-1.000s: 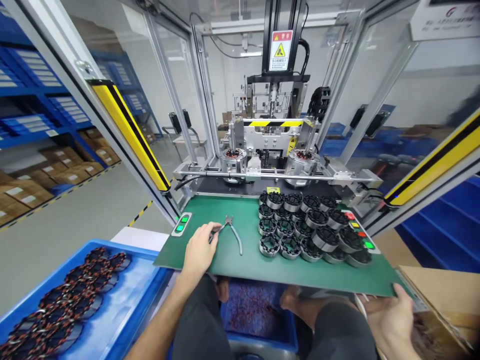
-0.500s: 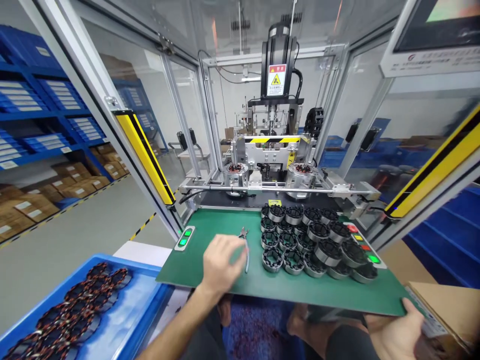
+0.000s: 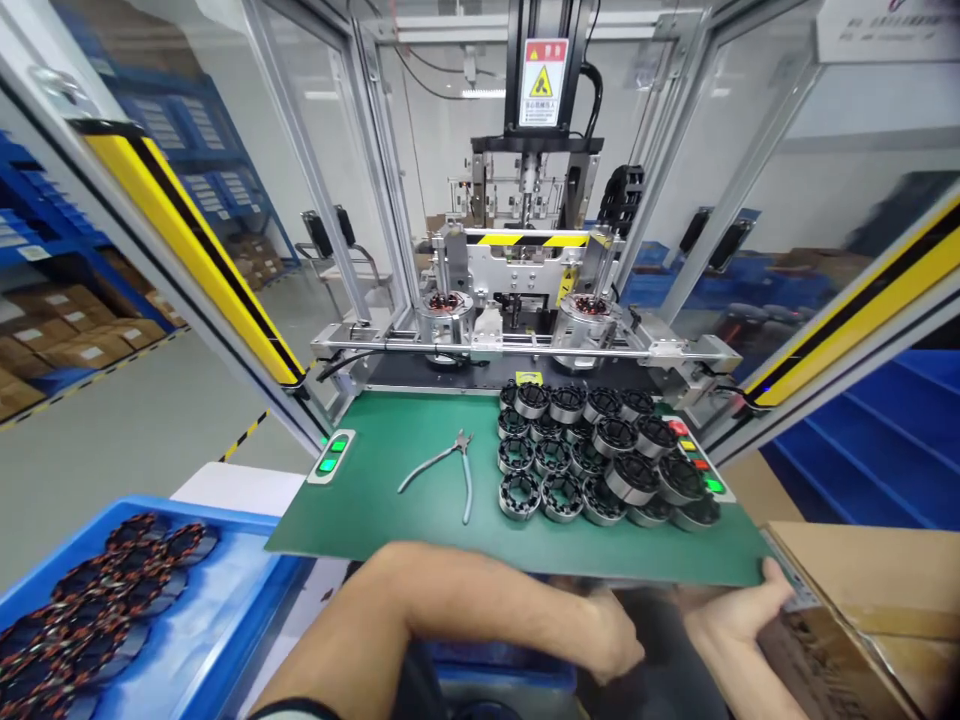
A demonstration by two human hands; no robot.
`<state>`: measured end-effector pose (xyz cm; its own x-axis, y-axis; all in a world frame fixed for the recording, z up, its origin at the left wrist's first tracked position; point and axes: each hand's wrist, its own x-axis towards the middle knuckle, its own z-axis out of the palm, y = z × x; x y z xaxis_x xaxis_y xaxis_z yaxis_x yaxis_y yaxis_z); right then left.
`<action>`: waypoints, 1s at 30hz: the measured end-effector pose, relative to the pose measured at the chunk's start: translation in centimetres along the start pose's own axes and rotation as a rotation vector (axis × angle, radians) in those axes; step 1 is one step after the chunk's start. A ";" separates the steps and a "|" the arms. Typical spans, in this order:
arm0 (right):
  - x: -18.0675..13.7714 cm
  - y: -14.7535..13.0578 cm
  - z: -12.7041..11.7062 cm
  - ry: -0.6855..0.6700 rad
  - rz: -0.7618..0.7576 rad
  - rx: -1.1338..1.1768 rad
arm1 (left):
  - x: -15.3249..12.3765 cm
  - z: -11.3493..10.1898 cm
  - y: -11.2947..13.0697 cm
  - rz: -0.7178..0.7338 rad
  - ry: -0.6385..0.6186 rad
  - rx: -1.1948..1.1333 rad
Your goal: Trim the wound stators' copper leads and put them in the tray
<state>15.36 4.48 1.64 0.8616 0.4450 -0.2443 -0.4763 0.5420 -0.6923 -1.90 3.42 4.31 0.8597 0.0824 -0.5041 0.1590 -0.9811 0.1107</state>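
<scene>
Shifted since half a second ago: left hand (image 3: 615,640) gone from over the pliers (image 3: 462,443) to low by the near edge of the desk (image 3: 360,520), with its forearm (image 3: 495,590) now slanting across in front. Blurred there, fingers turned away; cannot tell whether clenched or loose, nor whether grasping anything. Close to it, right hand (image 3: 746,605) at the near right corner, thumb against the desk edge, other fingers hidden beneath; touching the desk, but cannot tell how firmly.

Step in hand, as a judgement: a reach low with the left hand, the right apparently steadying or resting on the corner. For any return to the pliers, a lift of the left arm clear of the edge called for, then a pick-up by the spread handles.

Off to the left, blue tray (image 3: 232,580) with wound rings (image 3: 112,590) massed inside. Farther in on the desk, pliers lying flat and untouched, pale handles splayed toward the near edge, metal nose pointing away. To their right, ring parts (image 3: 615,447) in close rows, partly double-stacked; silvery outer bands, black toothed linings.

Beyond, two cylindrical fixtures (image 3: 446,328) topped with coppery windings (image 3: 445,302); higher, warning sign (image 3: 543,82) on the machine column (image 3: 525,20).
</scene>
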 end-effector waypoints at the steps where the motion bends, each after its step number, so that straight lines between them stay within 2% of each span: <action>1: -0.2 0.0 0.0 0.010 0.004 -0.009 | 0.2 0.3 -0.2 0.000 0.049 0.013; 5: -0.8 -0.1 0.3 0.071 -0.025 -0.071 | 0.3 1.8 -0.4 0.100 0.195 -0.021; 7: -1.2 -0.2 0.4 0.083 -0.029 -0.125 | 0.5 2.9 -0.1 0.126 0.155 -0.032; 9: -1.5 -0.4 0.5 0.072 -0.024 -0.157 | 1.0 3.8 0.2 0.107 0.057 -0.009; 11: -1.5 -0.4 0.4 0.056 -0.031 -0.153 | 1.5 4.2 0.3 0.077 0.027 0.014; 15: -0.9 -0.2 -0.3 0.041 -0.025 -0.089 | 2.0 3.5 0.0 0.070 0.098 0.038; 19: -0.1 -0.1 -1.2 0.020 -0.014 -0.101 | 2.1 2.6 -0.4 0.147 -0.002 -0.009; 24: 0.3 -0.2 -1.4 0.018 -0.031 -0.085 | 2.3 2.8 -0.4 0.115 0.078 -0.044; 28: -0.2 -0.2 -0.9 0.014 -0.072 -0.101 | 1.9 2.4 -0.3 0.127 0.014 -0.014; 30: -0.2 -0.2 -1.0 0.021 -0.043 -0.108 | 1.6 2.1 -0.3 0.134 -0.008 -0.025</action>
<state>15.49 3.57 1.10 0.8850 0.4069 -0.2261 -0.4179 0.4803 -0.7711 -1.62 3.51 1.72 0.8703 -0.0500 -0.4900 0.0557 -0.9785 0.1988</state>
